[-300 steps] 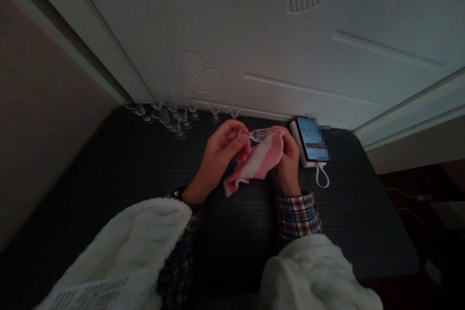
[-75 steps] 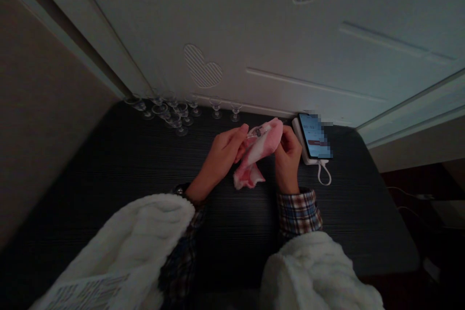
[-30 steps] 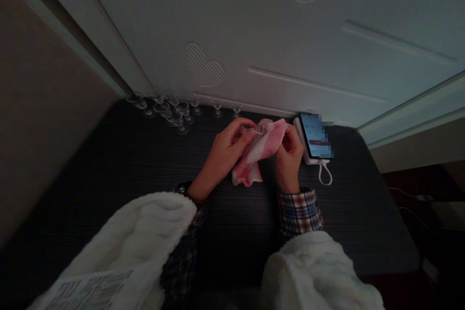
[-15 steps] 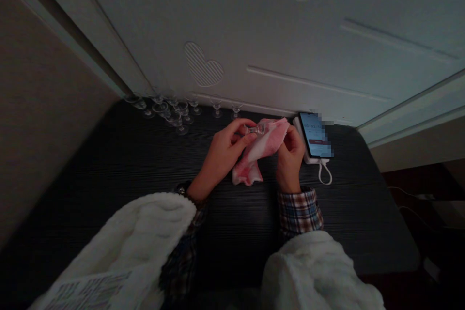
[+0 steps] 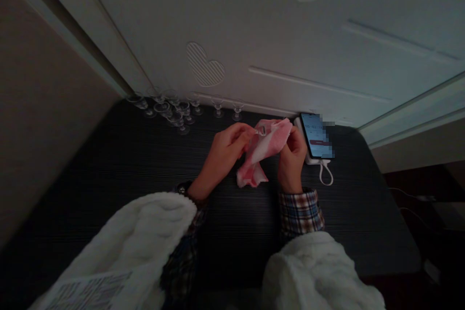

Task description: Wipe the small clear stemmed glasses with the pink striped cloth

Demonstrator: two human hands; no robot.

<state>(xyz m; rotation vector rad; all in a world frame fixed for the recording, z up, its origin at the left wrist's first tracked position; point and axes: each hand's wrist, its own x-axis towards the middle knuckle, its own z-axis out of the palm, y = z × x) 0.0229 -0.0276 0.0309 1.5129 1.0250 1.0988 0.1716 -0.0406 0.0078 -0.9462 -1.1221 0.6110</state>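
Observation:
Over the dark table, my left hand (image 5: 229,151) pinches a small clear stemmed glass (image 5: 262,130) by its foot end, the glass lying on its side. A pink and white cloth (image 5: 269,143) wraps around the bowl of the glass and hides most of it. My right hand (image 5: 292,157) grips the cloth from the right, its fingers closed and partly covered by the fabric. One end of the cloth hangs down between my two hands.
Several small stemmed glasses (image 5: 177,117) stand at the back left, by the white panel (image 5: 232,19). To the right a lit phone (image 5: 315,134) rests on a white block with a looped strap (image 5: 326,174). The dark table (image 5: 127,164) has rounded corners.
My left fingers have shifted on the glass, covering more of its foot and stem. The cloth's hanging end has swung slightly right. The right hand keeps its grip.

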